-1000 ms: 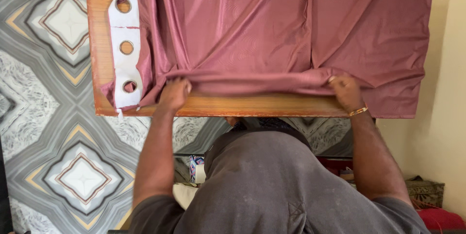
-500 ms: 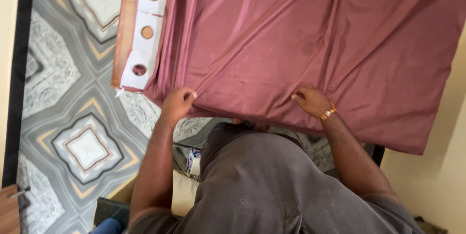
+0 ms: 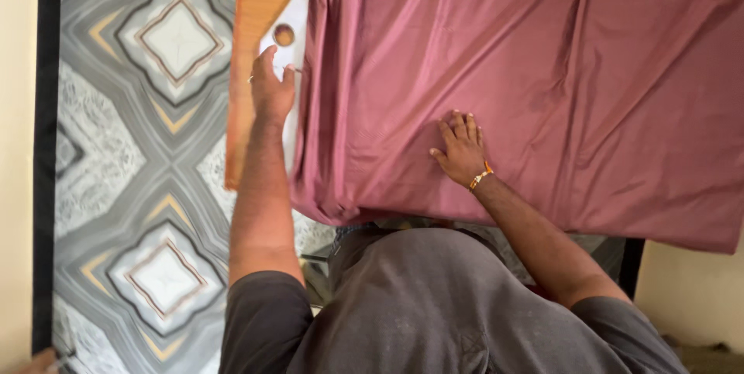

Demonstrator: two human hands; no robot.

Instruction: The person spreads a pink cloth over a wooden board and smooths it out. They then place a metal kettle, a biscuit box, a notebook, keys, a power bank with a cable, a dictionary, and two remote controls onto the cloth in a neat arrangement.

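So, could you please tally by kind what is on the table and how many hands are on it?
Mauve curtain, spread over the wooden table: 1
White eyelet band along the curtain's edge: 1
Ring eyelet in view: 1
Hands: 2, the left hand at the band, the right hand flat on the cloth
Total: 5

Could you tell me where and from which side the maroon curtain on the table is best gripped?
Probably at the white eyelet band along the curtain's left edge, coming from the left, where the left hand already rests. That strip looks stiffer than the loose cloth and lies exposed on the wooden table. The right hand lies flat on the cloth.
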